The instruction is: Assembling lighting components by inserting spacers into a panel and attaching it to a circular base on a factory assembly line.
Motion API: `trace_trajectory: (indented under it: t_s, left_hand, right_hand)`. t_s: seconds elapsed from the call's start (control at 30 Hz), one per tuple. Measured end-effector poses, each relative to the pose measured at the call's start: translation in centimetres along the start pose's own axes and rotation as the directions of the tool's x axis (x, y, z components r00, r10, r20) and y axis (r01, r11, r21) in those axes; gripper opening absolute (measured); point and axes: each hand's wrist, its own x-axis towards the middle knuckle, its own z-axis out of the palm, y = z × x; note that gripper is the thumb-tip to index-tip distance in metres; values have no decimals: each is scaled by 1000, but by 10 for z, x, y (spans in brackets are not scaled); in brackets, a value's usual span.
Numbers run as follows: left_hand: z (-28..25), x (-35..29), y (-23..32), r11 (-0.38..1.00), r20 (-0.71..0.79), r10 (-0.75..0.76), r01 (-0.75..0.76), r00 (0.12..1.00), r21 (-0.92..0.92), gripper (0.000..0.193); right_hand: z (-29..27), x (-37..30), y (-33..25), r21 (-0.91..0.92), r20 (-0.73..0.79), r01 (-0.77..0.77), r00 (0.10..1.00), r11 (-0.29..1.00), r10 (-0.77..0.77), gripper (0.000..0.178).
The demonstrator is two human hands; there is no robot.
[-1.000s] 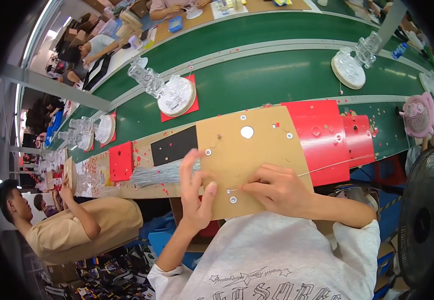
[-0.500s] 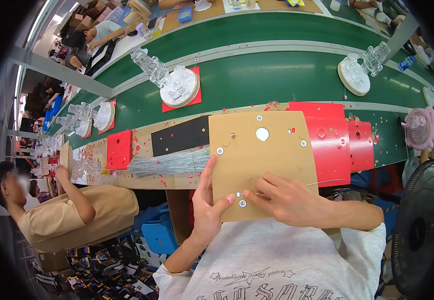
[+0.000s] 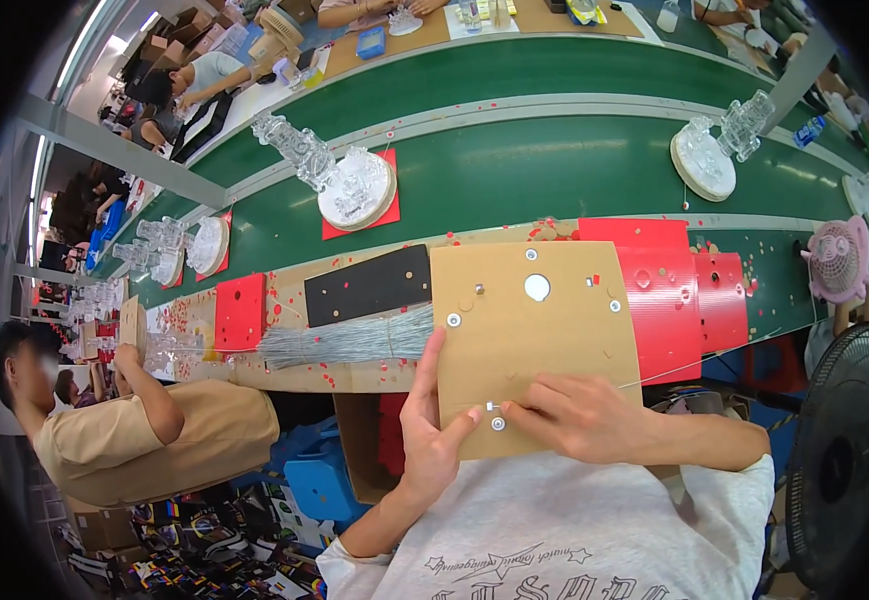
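Note:
A tan cardboard-like panel (image 3: 545, 345) stands tilted in front of my chest, with a large round hole, small slots and several white ring-shaped pieces at its edges. My left hand (image 3: 433, 430) grips its lower left edge, thumb on the front face. The closed fingers of my right hand (image 3: 580, 415) pinch a thin wire (image 3: 670, 377) beside the small lower slot, just above the bottom white ring piece (image 3: 498, 424). The wire's other end sticks out past the panel's right edge. My fingers partly hide the wire at the slot.
A bundle of grey wires (image 3: 350, 338) lies left of the panel, beside a black sheet (image 3: 370, 285). Red panels (image 3: 655, 290) lie to the right. Clear figures on round bases (image 3: 360, 190) sit on the green belt (image 3: 515, 165). A co-worker (image 3: 155, 430) works at left; a black fan (image 3: 835, 460) stands at right.
The panel and both my hands have shifted slightly down and right in view. My right fingers stay at the lower slot, with the wire still pinched.

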Motion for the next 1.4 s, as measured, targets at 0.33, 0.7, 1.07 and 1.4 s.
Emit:
trace_trajectory:
  t_s: [0.33,0.7,1.07,1.4]
  left_hand:
    - [-3,2,3,999,17,19,-20,1000,41,89]
    - [0,4,0,999,20,36,-36,999,4,92]
    - [3,4,2,1000,27,29,-29,999,5,93]
    - [-29,4,6,885,22,68,-71,997,460,27]
  right_hand:
    - [2,-3,13,87,-97,1,995,996,8,50]
    - [7,3,10,-8,-90,46,995,999,-47,39]
    - [14,3,4,-47,-193,35,980,998,-43,40]
    - [22,-16,-3,16,-376,-198,907,980,189,30]
